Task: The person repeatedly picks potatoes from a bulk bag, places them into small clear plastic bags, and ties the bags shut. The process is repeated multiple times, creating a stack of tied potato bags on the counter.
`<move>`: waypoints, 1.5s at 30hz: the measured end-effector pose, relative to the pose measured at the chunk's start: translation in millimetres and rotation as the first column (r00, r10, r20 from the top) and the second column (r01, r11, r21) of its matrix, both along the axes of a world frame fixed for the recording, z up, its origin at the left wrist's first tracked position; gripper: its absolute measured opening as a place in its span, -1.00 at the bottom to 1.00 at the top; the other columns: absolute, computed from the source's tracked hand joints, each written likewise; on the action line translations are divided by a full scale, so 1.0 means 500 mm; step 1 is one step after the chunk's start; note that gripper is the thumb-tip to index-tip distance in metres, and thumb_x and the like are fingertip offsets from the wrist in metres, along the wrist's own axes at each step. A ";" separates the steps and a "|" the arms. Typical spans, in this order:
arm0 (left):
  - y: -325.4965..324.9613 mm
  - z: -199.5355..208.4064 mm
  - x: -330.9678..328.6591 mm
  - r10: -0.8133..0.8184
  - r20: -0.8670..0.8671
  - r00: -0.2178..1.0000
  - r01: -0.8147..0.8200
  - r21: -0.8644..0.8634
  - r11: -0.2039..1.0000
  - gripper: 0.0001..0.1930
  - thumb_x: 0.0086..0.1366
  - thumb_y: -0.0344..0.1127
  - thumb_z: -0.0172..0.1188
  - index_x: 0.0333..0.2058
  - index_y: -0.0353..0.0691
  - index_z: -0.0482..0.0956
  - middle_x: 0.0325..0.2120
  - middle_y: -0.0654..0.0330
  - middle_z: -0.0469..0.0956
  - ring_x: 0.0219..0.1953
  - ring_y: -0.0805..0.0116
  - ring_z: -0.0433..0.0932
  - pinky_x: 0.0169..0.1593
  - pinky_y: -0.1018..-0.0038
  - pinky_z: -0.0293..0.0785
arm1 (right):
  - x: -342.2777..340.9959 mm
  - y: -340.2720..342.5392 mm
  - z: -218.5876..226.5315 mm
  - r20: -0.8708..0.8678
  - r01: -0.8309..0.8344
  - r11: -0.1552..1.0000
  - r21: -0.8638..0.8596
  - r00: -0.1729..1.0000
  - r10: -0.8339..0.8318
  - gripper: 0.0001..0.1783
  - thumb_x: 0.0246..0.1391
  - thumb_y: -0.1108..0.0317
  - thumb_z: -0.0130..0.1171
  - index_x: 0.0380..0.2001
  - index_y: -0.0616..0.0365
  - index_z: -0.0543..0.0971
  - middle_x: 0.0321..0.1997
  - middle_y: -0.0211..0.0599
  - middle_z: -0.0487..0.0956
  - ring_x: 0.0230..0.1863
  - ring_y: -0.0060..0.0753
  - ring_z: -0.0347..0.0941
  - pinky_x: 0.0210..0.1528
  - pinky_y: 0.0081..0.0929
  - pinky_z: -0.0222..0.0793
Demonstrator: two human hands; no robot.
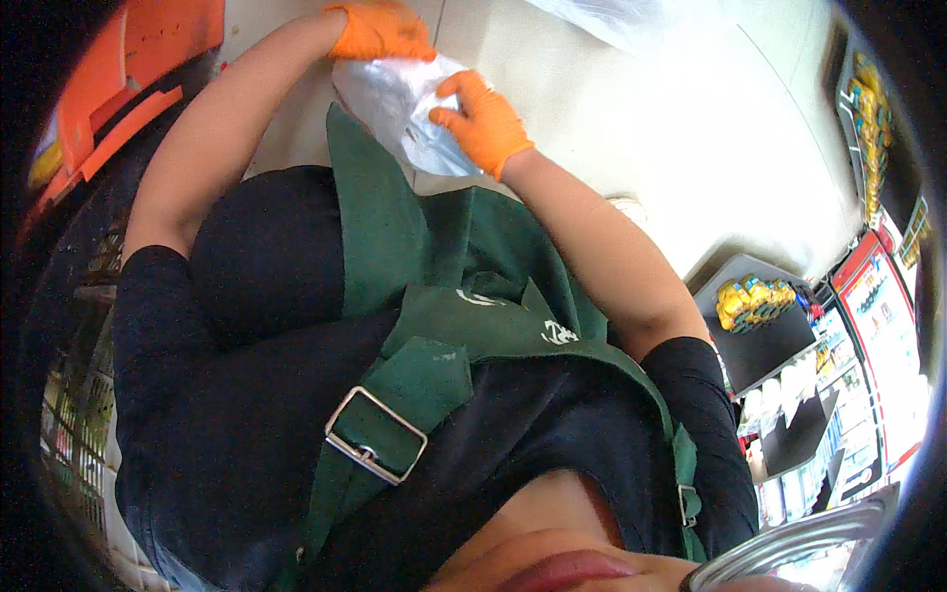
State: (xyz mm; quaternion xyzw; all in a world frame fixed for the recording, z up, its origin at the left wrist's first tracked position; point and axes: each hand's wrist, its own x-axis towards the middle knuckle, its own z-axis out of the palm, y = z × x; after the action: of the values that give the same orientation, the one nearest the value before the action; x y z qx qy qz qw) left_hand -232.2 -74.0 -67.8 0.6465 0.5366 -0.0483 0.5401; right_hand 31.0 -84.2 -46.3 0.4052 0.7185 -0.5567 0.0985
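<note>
A crumpled silvery-white plastic bag (395,109) is in front of me, above the pale floor, its lower end close to my green apron (385,207). My left hand (383,35), in an orange glove, is curled over the bag's far left end; its fingers are slightly blurred. On the right side of the bag, my right hand (488,128), also in an orange glove, has its thumb and bent fingers pressed on the plastic. What the bag contains cannot be made out.
Orange crates (148,59) stand at the far left. A sheet of clear plastic (617,20) lies at the far edge of the pale tiled floor (681,138). To the right are a grey bin (764,345) with yellow packets (755,304) and a rack of yellow packs (868,128).
</note>
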 end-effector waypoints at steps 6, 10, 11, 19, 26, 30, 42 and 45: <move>-0.023 0.057 0.021 0.266 -0.206 0.942 0.065 0.887 0.456 -0.89 0.23 -0.43 0.23 -0.27 -0.17 0.53 -0.35 0.16 0.55 -0.35 0.30 0.58 -0.30 0.37 0.52 | -0.021 0.060 -0.019 0.105 0.361 0.784 -0.505 0.927 -0.359 -0.71 0.09 0.23 0.42 -0.25 0.17 0.58 -0.32 -0.41 0.58 -0.29 -0.47 0.46 -0.23 -0.40 0.41; -0.092 0.046 0.086 -0.278 0.022 0.960 0.191 0.673 0.714 -0.67 0.24 -0.02 0.25 -0.17 -0.13 0.63 -0.23 0.05 0.64 -0.17 0.02 0.62 -0.13 0.12 0.54 | 0.008 0.100 -0.010 0.154 0.353 0.838 -0.416 0.936 -0.317 -0.65 0.14 0.05 0.40 -0.34 0.13 0.62 -0.45 -0.49 0.51 -0.40 -0.57 0.35 -0.31 -0.52 0.31; -0.103 0.033 0.098 -0.389 0.023 0.921 0.251 0.729 0.637 -0.69 0.11 -0.08 0.34 -0.21 -0.08 0.64 -0.17 0.15 0.63 -0.09 0.13 0.60 -0.09 0.12 0.56 | 0.016 0.105 -0.003 0.132 0.366 0.811 -0.457 0.929 -0.345 -0.62 0.15 0.01 0.40 -0.32 0.13 0.62 -0.42 -0.49 0.53 -0.39 -0.58 0.35 -0.30 -0.54 0.31; -0.133 -0.080 0.085 -0.245 -0.425 0.871 0.423 0.398 0.814 -0.75 0.18 -0.23 0.22 -0.20 -0.13 0.73 0.00 0.05 0.62 -0.04 0.14 0.66 0.10 0.19 0.50 | 0.064 0.122 0.047 0.030 0.299 0.765 -0.570 0.938 -0.344 -0.69 0.21 0.11 0.37 -0.42 0.12 0.63 -0.48 -0.54 0.50 -0.44 -0.64 0.31 -0.31 -0.65 0.25; -0.165 -0.117 0.044 -0.236 -0.566 0.790 0.371 0.136 0.919 -0.73 0.22 -0.30 0.14 -0.20 -0.25 0.72 -0.12 -0.04 0.69 -0.11 0.02 0.68 0.00 0.17 0.54 | 0.108 0.137 0.087 -0.135 0.312 0.572 -0.759 0.784 -0.606 -0.85 0.19 0.34 0.33 -0.29 0.21 0.68 -0.28 -0.32 0.69 -0.26 -0.45 0.58 -0.12 -0.47 0.48; -0.172 -0.095 0.003 -0.247 -0.617 0.747 0.300 -0.018 0.954 -0.72 0.19 -0.28 0.21 -0.14 -0.15 0.73 -0.07 0.00 0.68 0.00 0.02 0.65 0.05 0.14 0.52 | 0.153 0.208 0.138 -0.200 0.317 0.563 -0.763 0.713 -0.672 -0.69 0.12 0.30 0.32 -0.15 0.29 0.68 -0.10 -0.18 0.70 -0.06 -0.26 0.64 0.09 -0.32 0.53; -0.057 0.124 0.065 0.328 0.526 0.785 -0.432 0.085 0.898 -0.59 0.26 -0.02 0.39 -0.04 -0.15 0.71 -0.13 0.20 0.69 -0.07 0.27 0.63 0.10 0.34 0.49 | 0.145 0.177 0.143 -0.228 0.257 0.529 -0.809 0.693 -0.684 -0.39 0.05 0.27 0.25 0.18 0.31 0.52 0.12 0.02 0.62 0.10 -0.09 0.59 0.18 -0.24 0.49; -0.045 0.106 0.086 0.518 0.645 0.562 -0.566 -0.157 0.809 -0.63 0.28 -0.12 0.39 -0.01 -0.17 0.68 -0.16 0.24 0.67 -0.08 0.39 0.60 0.09 0.42 0.48 | 0.147 0.172 0.129 -0.147 0.362 0.519 -0.774 0.695 -0.704 -0.62 0.07 0.31 0.28 -0.04 0.24 0.66 0.12 0.00 0.62 0.04 -0.20 0.61 0.11 -0.34 0.52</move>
State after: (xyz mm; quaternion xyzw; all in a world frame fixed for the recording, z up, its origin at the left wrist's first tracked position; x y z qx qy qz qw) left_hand -189.1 -96.3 -14.7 0.4417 0.4830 0.3699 0.6594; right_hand 104.6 1.9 18.4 0.4046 0.2903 -0.8607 -0.1059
